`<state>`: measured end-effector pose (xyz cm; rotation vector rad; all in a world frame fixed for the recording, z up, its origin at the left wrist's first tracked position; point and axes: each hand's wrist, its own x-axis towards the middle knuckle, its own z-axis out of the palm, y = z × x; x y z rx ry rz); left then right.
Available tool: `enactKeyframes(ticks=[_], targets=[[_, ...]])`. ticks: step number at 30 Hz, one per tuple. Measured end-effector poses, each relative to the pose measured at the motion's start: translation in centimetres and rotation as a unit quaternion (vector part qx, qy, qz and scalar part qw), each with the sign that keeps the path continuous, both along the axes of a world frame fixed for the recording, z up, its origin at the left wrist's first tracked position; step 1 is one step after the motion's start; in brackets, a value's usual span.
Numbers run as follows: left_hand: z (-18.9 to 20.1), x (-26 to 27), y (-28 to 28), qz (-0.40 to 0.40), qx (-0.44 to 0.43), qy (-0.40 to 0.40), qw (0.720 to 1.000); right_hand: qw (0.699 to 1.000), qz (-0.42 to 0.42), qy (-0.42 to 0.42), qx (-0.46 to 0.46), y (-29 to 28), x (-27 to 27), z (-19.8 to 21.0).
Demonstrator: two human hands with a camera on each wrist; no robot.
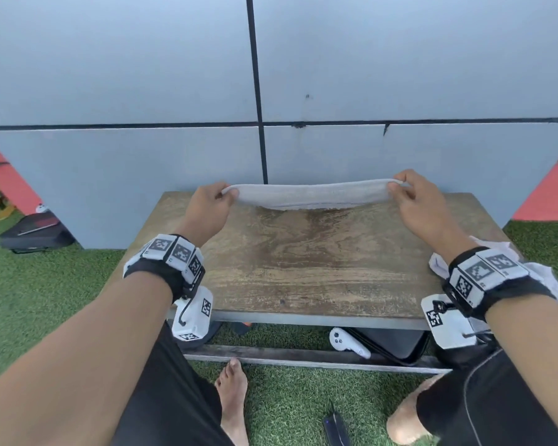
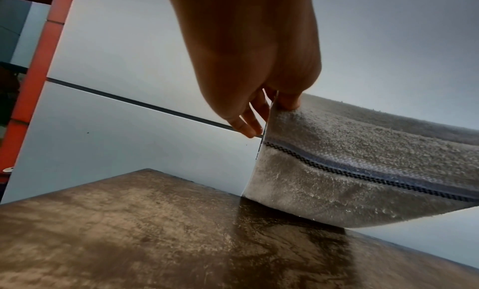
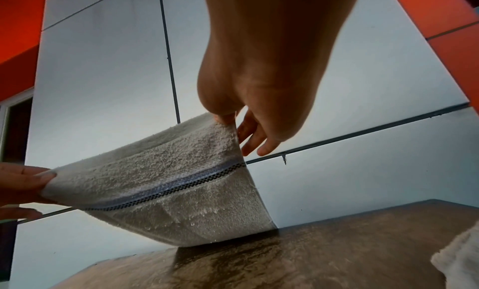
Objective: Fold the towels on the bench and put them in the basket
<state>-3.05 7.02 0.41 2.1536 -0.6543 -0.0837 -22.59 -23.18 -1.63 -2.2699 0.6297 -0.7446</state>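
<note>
Behind the bench, grey wall panels are standing while both hands' fingers are pinching the towel ends above its far edge, likely laying it down for folding next.

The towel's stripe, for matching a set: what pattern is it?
A blue-grey band edged with black-and-white checks, clearest in the right wrist view.

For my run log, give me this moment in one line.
stage: folding | left hand: pinches towel corner | right hand: pinches other corner | towel: lower edge on bench | second towel: waiting
</note>
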Motion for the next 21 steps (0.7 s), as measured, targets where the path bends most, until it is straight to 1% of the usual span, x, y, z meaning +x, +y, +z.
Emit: enactKeyframes(ticks=[3,5,7,9,11,13,15,17,20,21], targets=[[0.8,-2.1,1.3,-0.025,-0.003,-0.02,0.999,1.0,0.006,-0.01,-0.007,0.8,-1.2,0.3],[0.9,-2.7,1.8,-0.035,0.0,-0.014,0.999,1.0,0.009,-0.007,0.019,0.9,-1.8,0.5],[0.8,-3.2,2.3,-0.06,0.007,0.0,0.998,0.999,0.006,0.014,0.044,1.1,-2.5,0.7],[0.2,-3.0,2.7,-0.096,0.016,0.042,0.994,0.994,0.016,0.065,0.084,1.5,-3.5,1.1],[-0.4,-3.0,3.2,-0.11,0.052,0.092,0.988,0.975,0.042,0.158,0.148,1.8,-4.6,1.3],[-1.3,-3.1,3.5,-0.115,0.102,0.148,0.977,0.939,0.081,0.256,0.214,2.0,-5.7,1.4],[-2.0,-3.4,3.6,-0.135,0.128,0.201,0.962,0.909,0.109,0.311,0.254,1.8,-6.4,1.1],[-2.7,-3.5,3.6,-0.141,0.136,0.234,0.952,0.898,0.116,0.334,0.263,1.6,-6.6,0.8],[-3.9,-3.1,3.4,-0.136,0.151,0.248,0.947,0.898,0.113,0.334,0.263,1.4,-6.2,0.3],[-4.3,-2.7,3.2,-0.131,0.144,0.244,0.95,0.9,0.108,0.329,0.263,1.3,-5.8,0.1]])
